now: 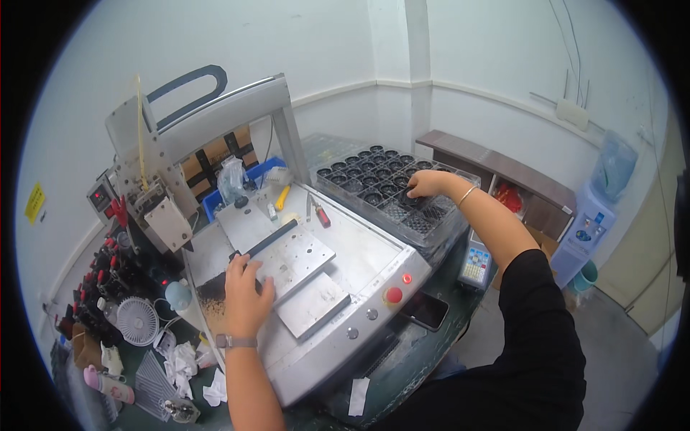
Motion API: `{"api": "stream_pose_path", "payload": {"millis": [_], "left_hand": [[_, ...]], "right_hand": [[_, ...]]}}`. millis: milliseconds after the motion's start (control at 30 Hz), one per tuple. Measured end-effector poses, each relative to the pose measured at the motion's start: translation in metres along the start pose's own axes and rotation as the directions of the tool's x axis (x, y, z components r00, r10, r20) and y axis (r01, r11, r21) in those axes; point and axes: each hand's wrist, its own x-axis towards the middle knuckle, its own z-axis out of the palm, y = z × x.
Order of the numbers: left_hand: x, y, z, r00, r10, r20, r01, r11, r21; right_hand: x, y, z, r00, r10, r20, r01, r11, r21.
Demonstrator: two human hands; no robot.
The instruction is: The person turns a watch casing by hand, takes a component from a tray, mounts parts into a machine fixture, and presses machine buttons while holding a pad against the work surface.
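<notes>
My right hand [429, 184] reaches over a clear plastic tray [471, 179] of black round parts. Its fingers are closed on a black round part [410, 198] at the edge of the filled cells. To the left, my left hand [246, 293] is above the metal bed of a benchtop machine. Its fingers curl beside the left end of a black bar [273, 237] on a flat metal plate [305, 253]. Something dark shows between thumb and fingers; the hand hides most of it. A second metal block [313, 305] lies nearer me.
On the bed lie a red-handled tool [321, 215] and a yellow-handled tool [283, 197]. The machine's gantry [215, 104] rises behind. A red button [393, 294] is on its front, near a phone [425, 311]. A small white fan [136, 321] and crumpled tissues [181, 368] crowd the left.
</notes>
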Motion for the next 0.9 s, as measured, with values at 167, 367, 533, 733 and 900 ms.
{"api": "stream_pose_path", "payload": {"millis": [167,367,533,733,900], "left_hand": [[-0.002,-0.002,-0.002,1.000,0.006,0.015,-0.006,1.000,0.006],[-0.001,0.000,0.000,1.000,0.012,0.011,-0.012,1.000,0.015],[-0.002,-0.003,-0.002,1.000,-0.004,0.013,0.004,1.000,0.003],[-0.002,-0.001,-0.001,1.000,-0.010,0.021,0.010,1.000,0.013],[-0.001,0.000,-0.002,1.000,-0.015,0.008,0.014,0.999,0.045]], "right_hand": [[-0.012,-0.016,-0.002,0.996,0.091,0.012,-0.091,0.996,0.004],[-0.004,0.005,-0.031,0.981,0.182,-0.066,-0.154,0.939,0.307],[0.000,0.019,-0.020,0.973,0.229,0.037,-0.225,0.971,-0.086],[-0.004,0.031,-0.032,0.970,0.224,0.094,-0.233,0.968,0.096],[0.004,0.058,-0.050,0.891,0.418,0.178,-0.438,0.894,0.092]]}}
